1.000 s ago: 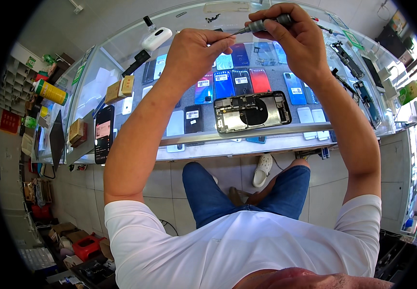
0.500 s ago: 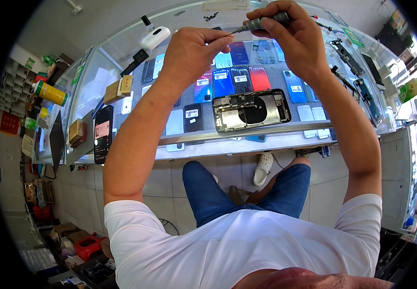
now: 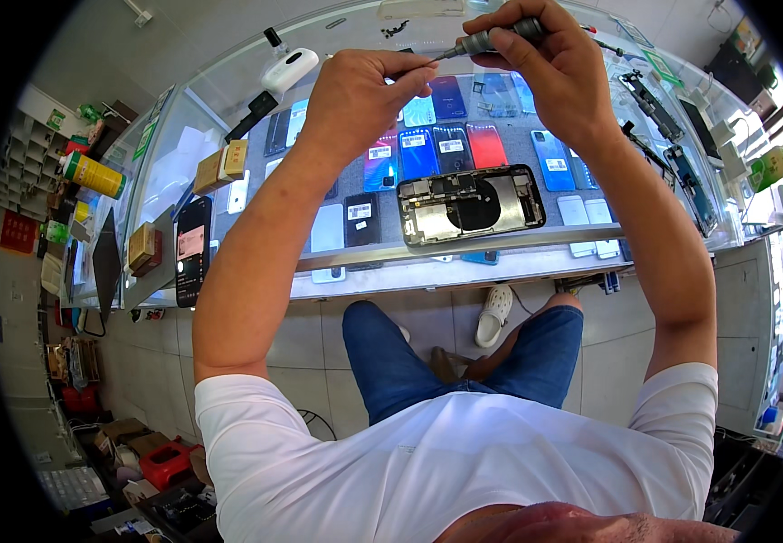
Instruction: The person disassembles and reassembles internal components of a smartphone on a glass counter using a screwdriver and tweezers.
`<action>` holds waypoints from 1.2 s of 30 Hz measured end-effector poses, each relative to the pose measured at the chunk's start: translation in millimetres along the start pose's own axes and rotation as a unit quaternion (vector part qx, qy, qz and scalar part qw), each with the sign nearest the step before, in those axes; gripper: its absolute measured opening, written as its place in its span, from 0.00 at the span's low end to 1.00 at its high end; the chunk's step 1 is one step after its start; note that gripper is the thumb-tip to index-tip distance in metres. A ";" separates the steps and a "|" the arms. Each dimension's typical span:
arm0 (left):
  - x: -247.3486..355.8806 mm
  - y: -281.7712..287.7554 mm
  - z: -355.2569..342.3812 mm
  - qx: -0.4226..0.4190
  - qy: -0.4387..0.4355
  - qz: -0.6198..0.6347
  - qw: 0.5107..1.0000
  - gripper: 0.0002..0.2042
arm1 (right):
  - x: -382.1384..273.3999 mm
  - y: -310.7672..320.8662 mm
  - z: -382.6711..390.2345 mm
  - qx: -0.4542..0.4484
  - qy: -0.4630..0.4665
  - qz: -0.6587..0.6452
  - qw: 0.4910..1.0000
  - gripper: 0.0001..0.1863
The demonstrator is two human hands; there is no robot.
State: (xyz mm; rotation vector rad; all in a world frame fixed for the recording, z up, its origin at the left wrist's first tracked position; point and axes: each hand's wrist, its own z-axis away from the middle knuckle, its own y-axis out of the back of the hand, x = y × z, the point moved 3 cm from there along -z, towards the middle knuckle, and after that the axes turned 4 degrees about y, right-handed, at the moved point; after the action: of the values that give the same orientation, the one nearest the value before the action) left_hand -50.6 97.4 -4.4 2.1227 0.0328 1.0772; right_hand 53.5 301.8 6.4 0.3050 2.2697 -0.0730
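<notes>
My right hand [image 3: 554,68] is raised over the glass counter [image 3: 464,244] and grips a grey screwdriver [image 3: 491,38] by its handle. My left hand [image 3: 360,95] pinches the screwdriver's thin tip with thumb and forefinger. Below both hands an opened phone [image 3: 470,203] lies flat on the counter near its front edge, its inner parts and a dark round patch exposed.
Several coloured phone back covers [image 3: 446,149] lie under the glass. A black phone [image 3: 192,250] and small cardboard boxes [image 3: 142,246] lie at the left. A white device [image 3: 289,67] stands at the back. Tools and parts [image 3: 654,109] lie at the right. Boxes clutter the floor at lower left.
Both hands have shifted slightly on the screwdriver, staying raised above the opened phone. The phone has not moved.
</notes>
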 end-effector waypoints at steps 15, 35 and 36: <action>36.2 56.0 7.9 -0.136 0.026 -0.172 0.975 0.09 | -22.7 -2.3 3.4 0.026 0.086 0.002 0.996 0.18; 14.4 27.5 148.2 -0.032 -0.229 -0.097 0.968 0.19 | -17.2 -71.0 46.0 -0.136 0.098 0.177 0.970 0.21; 14.4 27.1 147.6 -0.034 -0.230 -0.100 0.967 0.20 | -14.2 -71.2 47.5 -0.125 0.082 0.165 0.975 0.21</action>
State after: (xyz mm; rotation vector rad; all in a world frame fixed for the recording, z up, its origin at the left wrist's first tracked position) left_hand 54.9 -6.6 -32.4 2.2032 -0.0112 0.4465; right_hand 80.2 222.8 -17.5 0.5655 2.3257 0.4215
